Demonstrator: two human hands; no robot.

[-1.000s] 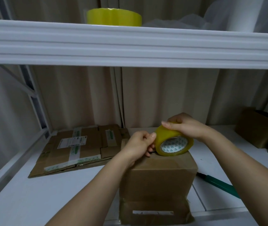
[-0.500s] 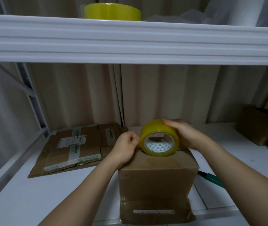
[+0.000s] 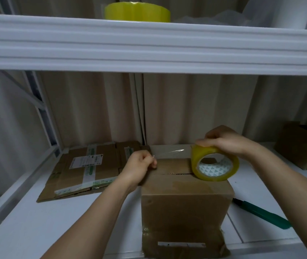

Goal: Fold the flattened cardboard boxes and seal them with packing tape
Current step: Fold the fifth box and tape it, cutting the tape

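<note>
Upright brown corrugated cardboard box (image 3: 185,200) stands on the white shelf surface (image 3: 36,221) at centre; top flaps closed, seam running left to right. Old glossy tape patch and a white label strip on its lower front.

Right hand (image 3: 223,142) curls over the yellowish translucent tape roll (image 3: 215,164), which stands on edge at the box's top right corner; patterned white core visible. Left hand (image 3: 141,163) pinches the free end of the clear tape strip (image 3: 171,152), stretched taut and shiny between hand and roll, above the seam.

Left of box: flattened cardboard (image 3: 85,169) with printed labels, lying flat. Right: green-handled tool (image 3: 261,214) on the shelf; further brown box (image 3: 298,144) at far right. Upper shelf beam (image 3: 149,43) carries a second yellow roll (image 3: 137,12).
</note>
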